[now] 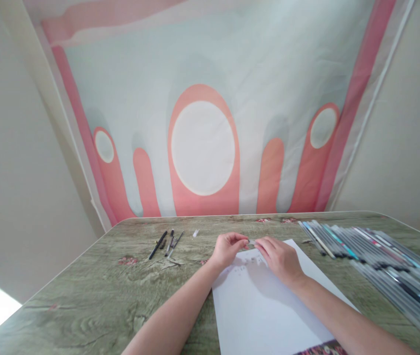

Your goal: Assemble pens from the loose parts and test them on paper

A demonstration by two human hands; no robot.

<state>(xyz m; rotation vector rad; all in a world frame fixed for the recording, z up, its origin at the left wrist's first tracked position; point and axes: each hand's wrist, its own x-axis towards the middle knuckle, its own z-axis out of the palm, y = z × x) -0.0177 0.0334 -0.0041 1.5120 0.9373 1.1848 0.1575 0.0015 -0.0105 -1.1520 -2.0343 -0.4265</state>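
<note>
My left hand (pixel 229 248) and my right hand (pixel 279 256) meet over the far edge of a white sheet of paper (pixel 265 305). Between their fingertips is a small pale piece (pixel 251 242), pinched from both sides. It is too small and too covered by fingers for me to tell its kind. On the paper just below the fingers lie several small grey specks or marks (pixel 245 264); I cannot tell whether they are crumbs or drawn.
Left of my hands lie a black pen (pixel 158 245), several thinner pens or pen parts (pixel 172 242) and a small white piece (pixel 195 233). Rows of pens in clear sleeves (pixel 376 246) cover the right side of the wood-patterned table (pixel 95 296). A printed cloth (pixel 202 59) hangs behind.
</note>
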